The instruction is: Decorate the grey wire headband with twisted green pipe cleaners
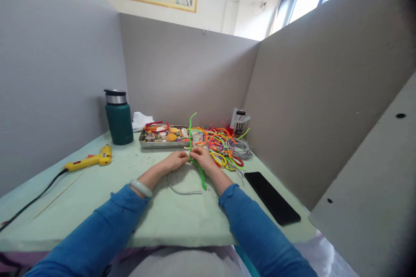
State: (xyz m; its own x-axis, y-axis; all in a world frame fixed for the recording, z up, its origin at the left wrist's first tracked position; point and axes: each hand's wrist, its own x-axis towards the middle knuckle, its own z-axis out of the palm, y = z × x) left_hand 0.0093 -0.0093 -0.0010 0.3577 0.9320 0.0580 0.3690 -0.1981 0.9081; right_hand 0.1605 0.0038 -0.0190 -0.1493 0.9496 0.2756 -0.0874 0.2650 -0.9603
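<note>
A bright green pipe cleaner runs up and down through my fingers, its lower end thicker and twisted. My right hand pinches it near the middle. Close beside, my left hand has thumb and fingertips pressed together at the same spot, touching the green strand. Exactly where the left fingertips grip is too small to see. Below both hands a thin grey wire curves across the table.
Behind my hands stand a metal tray of shells and a tangle of coloured pipe cleaners. A yellow glue gun, a wooden stick and a green bottle are left. A black phone lies right. Grey partitions enclose the table.
</note>
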